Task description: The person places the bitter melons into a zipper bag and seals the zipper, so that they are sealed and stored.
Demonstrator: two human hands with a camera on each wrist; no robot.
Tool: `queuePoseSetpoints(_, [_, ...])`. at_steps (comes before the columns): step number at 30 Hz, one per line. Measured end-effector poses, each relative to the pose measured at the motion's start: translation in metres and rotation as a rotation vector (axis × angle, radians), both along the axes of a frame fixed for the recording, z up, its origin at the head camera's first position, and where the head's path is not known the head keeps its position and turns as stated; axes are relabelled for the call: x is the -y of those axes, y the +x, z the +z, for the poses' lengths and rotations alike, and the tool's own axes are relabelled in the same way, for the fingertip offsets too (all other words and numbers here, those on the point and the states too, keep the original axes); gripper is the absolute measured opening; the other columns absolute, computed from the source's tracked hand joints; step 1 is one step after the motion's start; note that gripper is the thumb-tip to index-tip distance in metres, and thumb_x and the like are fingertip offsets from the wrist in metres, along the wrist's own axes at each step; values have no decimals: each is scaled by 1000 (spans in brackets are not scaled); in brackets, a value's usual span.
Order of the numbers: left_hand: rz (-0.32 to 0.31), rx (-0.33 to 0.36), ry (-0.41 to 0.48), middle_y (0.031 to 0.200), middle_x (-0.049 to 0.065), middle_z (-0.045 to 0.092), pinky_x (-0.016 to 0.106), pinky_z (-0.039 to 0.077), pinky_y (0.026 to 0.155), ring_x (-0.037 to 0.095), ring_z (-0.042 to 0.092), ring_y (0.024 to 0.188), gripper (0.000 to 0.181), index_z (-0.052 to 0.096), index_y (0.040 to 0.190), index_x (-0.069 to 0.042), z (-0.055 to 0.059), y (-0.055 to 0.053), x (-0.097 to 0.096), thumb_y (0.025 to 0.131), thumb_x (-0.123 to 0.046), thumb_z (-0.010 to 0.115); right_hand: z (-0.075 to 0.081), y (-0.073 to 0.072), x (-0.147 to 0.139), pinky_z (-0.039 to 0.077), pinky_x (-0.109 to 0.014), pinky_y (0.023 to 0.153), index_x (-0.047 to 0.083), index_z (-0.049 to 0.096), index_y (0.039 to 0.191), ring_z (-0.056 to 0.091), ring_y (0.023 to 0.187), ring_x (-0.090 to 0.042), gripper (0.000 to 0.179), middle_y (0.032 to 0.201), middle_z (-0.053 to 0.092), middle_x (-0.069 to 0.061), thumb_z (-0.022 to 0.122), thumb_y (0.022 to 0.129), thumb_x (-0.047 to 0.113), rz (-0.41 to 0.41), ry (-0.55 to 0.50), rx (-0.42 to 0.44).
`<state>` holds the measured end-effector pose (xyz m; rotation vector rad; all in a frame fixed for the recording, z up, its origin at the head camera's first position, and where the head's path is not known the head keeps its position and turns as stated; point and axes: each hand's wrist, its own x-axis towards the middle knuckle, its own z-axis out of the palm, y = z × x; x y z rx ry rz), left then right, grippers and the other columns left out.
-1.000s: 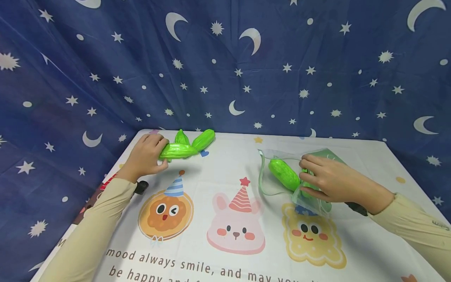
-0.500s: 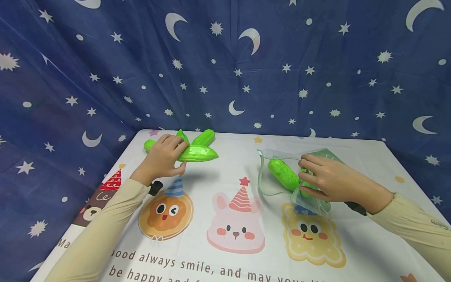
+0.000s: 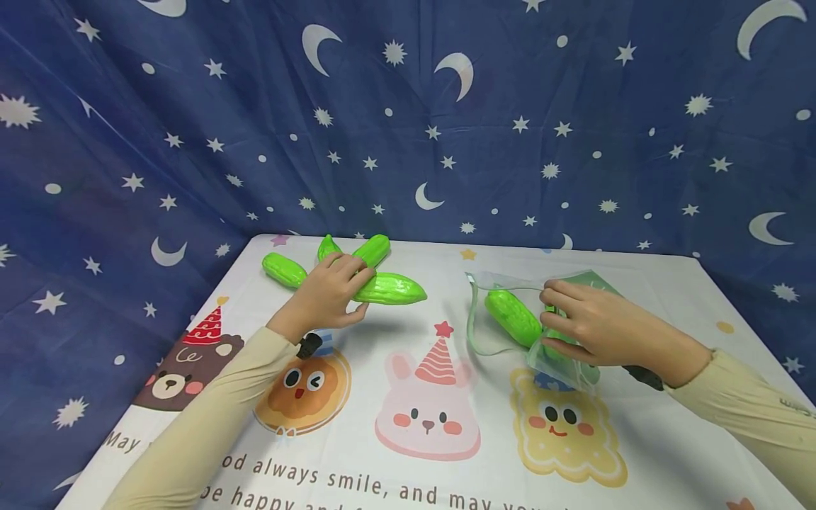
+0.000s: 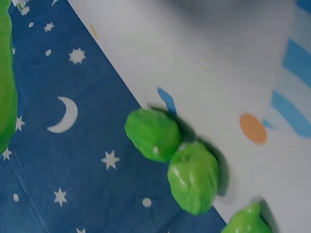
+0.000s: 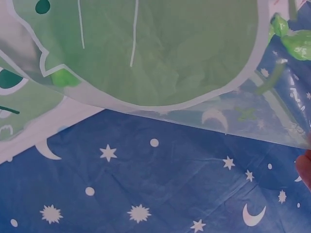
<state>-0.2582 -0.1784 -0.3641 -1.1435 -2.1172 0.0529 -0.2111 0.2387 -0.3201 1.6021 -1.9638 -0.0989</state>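
Observation:
My left hand (image 3: pixel 330 292) grips a bright green, ridged toy bitter melon (image 3: pixel 392 289) from above, its pointed end facing right. In the left wrist view the gripped bitter melon (image 4: pixel 6 77) shows at the left edge. Several more lie at the table's back left: one bitter melon (image 3: pixel 283 270) left of the hand, another (image 3: pixel 372 250) behind it, and a third (image 3: pixel 328 246) partly hidden. On the right, my right hand (image 3: pixel 596 322) pinches a clear plastic bag (image 3: pixel 473 322) with green print. Its mouth gapes leftward, and a bitter melon (image 3: pixel 513 317) lies inside. More green shows beside the fingers.
A white tablecloth (image 3: pixel 427 425) with printed cartoon faces and lettering covers the table. Behind and along the left hangs a dark blue curtain (image 3: pixel 408 156) with moons and stars, meeting the table's back edge.
My left hand has lifted the bitter melon away from the others and carried it right, toward the bag. The bitter melon on the left has come into view. My right hand and the bag stay put.

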Motion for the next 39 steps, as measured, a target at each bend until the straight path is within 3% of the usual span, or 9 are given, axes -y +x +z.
queuePoseSetpoints(18, [-66,1,-54,93,5,55,37,46,88,21,54,85,39,56,105,-7,-6,5,-52,74,-30,65,1,-2,2,46,-33,67,10,56,79,47,81,-21,42,85,52,-7,29,100,35,9,3,-3])
queuePoseSetpoints(29, [-48,-17,-58,94,4,56,34,46,86,20,54,84,38,58,104,-8,-8,11,-74,75,-32,66,0,-2,3,47,-33,66,11,56,79,48,82,-21,42,87,52,-7,29,100,35,5,4,-4])
queuePoseSetpoints(39, [31,1,-58,95,3,56,34,45,88,19,55,88,38,59,104,-10,-7,18,-93,74,-34,67,2,-1,4,47,-32,64,11,56,78,48,80,-20,44,86,52,-8,28,101,36,-1,14,-7])
